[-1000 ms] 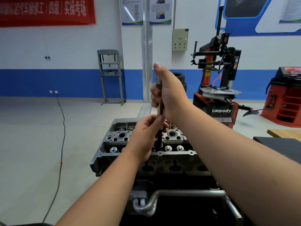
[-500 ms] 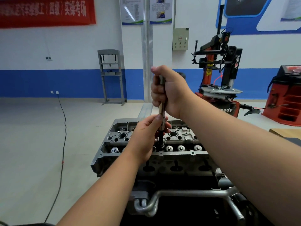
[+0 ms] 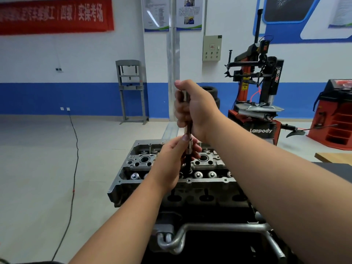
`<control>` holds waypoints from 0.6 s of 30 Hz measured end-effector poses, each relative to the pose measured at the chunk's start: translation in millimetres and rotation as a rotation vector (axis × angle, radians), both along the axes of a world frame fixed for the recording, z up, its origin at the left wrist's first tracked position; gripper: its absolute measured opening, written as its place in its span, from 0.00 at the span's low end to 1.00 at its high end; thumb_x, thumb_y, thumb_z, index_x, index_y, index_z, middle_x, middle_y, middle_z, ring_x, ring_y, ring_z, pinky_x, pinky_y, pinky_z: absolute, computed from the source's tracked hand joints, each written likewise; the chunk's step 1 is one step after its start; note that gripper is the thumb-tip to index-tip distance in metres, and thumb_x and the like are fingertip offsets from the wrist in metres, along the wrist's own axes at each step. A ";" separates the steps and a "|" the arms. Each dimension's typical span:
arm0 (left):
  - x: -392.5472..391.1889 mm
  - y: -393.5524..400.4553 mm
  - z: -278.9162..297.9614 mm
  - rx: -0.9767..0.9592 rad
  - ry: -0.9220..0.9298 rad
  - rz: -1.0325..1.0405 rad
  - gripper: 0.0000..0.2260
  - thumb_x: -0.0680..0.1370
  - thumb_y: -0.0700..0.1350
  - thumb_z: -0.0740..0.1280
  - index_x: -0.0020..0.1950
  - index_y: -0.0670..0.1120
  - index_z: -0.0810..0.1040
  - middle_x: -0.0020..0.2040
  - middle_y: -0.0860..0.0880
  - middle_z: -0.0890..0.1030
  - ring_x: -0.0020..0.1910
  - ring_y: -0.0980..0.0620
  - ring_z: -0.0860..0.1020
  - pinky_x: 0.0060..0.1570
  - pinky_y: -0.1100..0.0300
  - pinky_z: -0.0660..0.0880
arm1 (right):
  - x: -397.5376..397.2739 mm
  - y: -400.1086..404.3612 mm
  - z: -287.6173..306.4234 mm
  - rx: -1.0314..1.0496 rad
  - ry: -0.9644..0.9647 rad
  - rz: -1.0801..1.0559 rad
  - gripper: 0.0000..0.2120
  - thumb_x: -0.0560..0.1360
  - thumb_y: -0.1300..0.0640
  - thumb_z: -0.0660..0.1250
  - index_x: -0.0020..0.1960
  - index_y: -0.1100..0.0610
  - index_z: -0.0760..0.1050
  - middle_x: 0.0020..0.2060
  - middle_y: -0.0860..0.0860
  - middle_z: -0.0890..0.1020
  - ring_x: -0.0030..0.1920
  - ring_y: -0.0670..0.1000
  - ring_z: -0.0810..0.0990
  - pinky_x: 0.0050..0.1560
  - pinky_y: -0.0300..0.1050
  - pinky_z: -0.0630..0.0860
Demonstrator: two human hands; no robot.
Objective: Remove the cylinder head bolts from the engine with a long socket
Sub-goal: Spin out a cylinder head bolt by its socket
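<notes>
Person stands over an engine, both bare arms reaching in from 6 o'clock. Cylinder head (image 3: pixel 207 164) sits at frame centre, slightly below middle, top face exposed: round bores, a row of shiny valve-spring caps along its near edge.

Long socket (image 3: pixel 189 147) stands upright over the middle of the head, a thin metal shaft, chrome above and dark at the lower end. Its tip meets the head just behind the row of spring caps. The bolt under it is hidden by the tool and fingers; cannot tell whether it is seated.

Right hand (image 3: pixel 194 109) is wrapped round the upper part of the shaft in a fist, thumb up at 12 o'clock, the shaft's top end showing between thumb and fingers. Left hand (image 3: pixel 171 161) is lower, at 7 o'clock from the right hand, fingertips pinching the shaft just above where the chrome turns dark. The two hands are stacked on one tool, close but not touching.

Surroundings: grey metal tube (image 3: pixel 209 228) crosses the dark stand below the head at 6 o'clock. Black cable (image 3: pixel 75 149) runs over the pale floor at 9 o'clock. Grey shop press frame (image 3: pixel 131 90) stands against the blue-banded wall at 11 o'clock. Red-and-black tyre changer (image 3: pixel 257 92), marked "Lanpody", at 2 o'clock. Red banner (image 3: pixel 55 15) hangs top left.
</notes>
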State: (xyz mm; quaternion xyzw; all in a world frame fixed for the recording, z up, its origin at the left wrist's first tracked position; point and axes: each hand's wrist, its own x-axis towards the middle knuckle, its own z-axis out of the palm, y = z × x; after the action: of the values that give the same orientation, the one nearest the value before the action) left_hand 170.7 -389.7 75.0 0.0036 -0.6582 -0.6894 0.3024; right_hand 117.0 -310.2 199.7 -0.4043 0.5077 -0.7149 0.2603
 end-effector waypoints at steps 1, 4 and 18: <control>-0.8 0.3 -0.3 -0.011 -0.007 0.023 0.15 0.78 0.62 0.67 0.45 0.53 0.86 0.43 0.48 0.84 0.42 0.52 0.81 0.46 0.61 0.77 | 0.5 1.5 -1.0 -0.010 -0.035 -0.022 0.17 0.79 0.49 0.64 0.33 0.53 0.69 0.23 0.46 0.66 0.24 0.48 0.61 0.27 0.40 0.62; -6.3 0.8 -2.8 0.023 0.004 0.129 0.12 0.78 0.57 0.72 0.46 0.48 0.82 0.38 0.52 0.82 0.38 0.56 0.79 0.44 0.61 0.76 | 7.5 0.2 -3.5 -0.041 0.075 -0.298 0.11 0.79 0.51 0.65 0.42 0.55 0.72 0.29 0.49 0.74 0.29 0.50 0.70 0.33 0.45 0.70; -0.8 0.0 0.1 0.072 0.005 -0.013 0.18 0.80 0.58 0.60 0.42 0.54 0.87 0.44 0.46 0.85 0.42 0.52 0.80 0.49 0.55 0.72 | 1.8 -6.3 -4.6 -0.071 0.050 -0.079 0.11 0.79 0.50 0.63 0.41 0.54 0.69 0.23 0.47 0.67 0.24 0.48 0.61 0.29 0.44 0.61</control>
State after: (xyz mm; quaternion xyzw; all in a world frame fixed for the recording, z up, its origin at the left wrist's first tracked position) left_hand 169.9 -389.7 75.1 0.0083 -0.6323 -0.7146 0.2992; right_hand 118.9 -316.5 195.1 -0.4107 0.5038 -0.7318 0.2047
